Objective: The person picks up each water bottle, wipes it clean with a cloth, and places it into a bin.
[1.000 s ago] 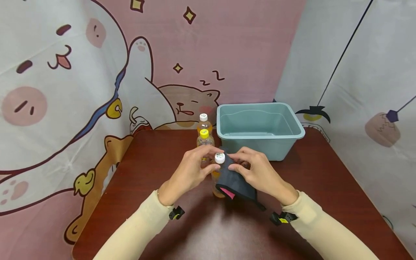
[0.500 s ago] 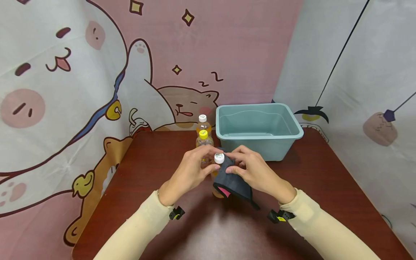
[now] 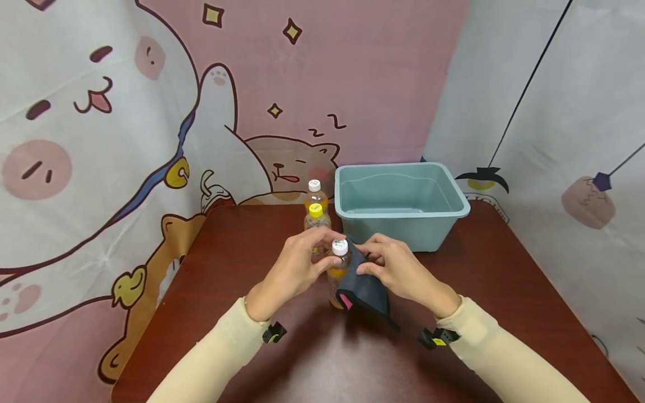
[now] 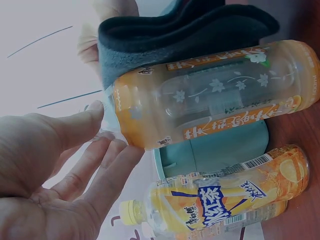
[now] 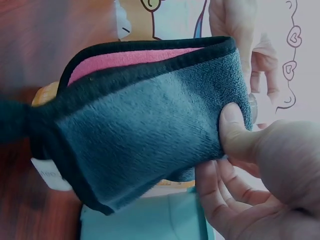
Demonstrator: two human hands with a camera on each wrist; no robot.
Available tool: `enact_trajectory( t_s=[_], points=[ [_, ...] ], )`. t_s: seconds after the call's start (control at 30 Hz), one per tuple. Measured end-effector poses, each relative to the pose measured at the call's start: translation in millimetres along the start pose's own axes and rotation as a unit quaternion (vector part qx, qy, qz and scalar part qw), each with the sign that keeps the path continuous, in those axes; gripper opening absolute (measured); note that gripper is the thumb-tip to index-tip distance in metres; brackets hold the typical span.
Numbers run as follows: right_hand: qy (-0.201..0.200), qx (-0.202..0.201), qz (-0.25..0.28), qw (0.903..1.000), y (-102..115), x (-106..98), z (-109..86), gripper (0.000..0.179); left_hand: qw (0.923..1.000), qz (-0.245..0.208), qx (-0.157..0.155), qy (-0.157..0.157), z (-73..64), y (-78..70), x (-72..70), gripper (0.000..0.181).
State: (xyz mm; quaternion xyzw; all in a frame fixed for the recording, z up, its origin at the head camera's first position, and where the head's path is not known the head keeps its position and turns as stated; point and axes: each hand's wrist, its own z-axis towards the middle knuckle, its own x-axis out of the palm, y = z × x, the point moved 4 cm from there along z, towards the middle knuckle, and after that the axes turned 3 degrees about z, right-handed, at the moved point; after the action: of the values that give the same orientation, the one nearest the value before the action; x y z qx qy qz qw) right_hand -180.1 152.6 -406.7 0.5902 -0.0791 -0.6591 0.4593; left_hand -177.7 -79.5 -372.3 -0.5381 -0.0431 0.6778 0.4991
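A white-capped drink bottle [image 3: 335, 286] with an orange label stands upright on the table. My left hand [image 3: 302, 256] holds it near the neck, thumb on one side and fingers on the other, just under the cap. My right hand [image 3: 395, 266] pinches a folded dark grey cloth [image 5: 150, 120] between thumb and fingers. Black edging and a pink inner face show on the cloth, with a white tag [image 5: 51, 174] at one corner. The cloth lies against the right side of the bottle, and its free end hangs down. In the left wrist view the bottle's printed side [image 4: 215, 95] faces the camera.
Behind the held bottle stands a yellow-capped iced tea bottle [image 4: 225, 202], with another white-capped bottle [image 3: 314, 197] behind that. A blue-green plastic bin [image 3: 403, 226] sits at the back right of the brown table [image 3: 227, 252]. A cartoon-printed curtain [image 3: 383, 84] hangs behind.
The right hand with the cloth shifted slightly left, then back right, uncovering more of the bottle's upper part. The left hand stays at the neck.
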Motion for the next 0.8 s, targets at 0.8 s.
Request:
enact_trajectory(
  t_s=[0.8],
  points=[
    [0.123,-0.002,-0.053,0.991,-44,51,-4.7,0.026,0.9999,-0.011,0.001,-0.003,-2.0,2.4,0.3,0.048]
  ],
)
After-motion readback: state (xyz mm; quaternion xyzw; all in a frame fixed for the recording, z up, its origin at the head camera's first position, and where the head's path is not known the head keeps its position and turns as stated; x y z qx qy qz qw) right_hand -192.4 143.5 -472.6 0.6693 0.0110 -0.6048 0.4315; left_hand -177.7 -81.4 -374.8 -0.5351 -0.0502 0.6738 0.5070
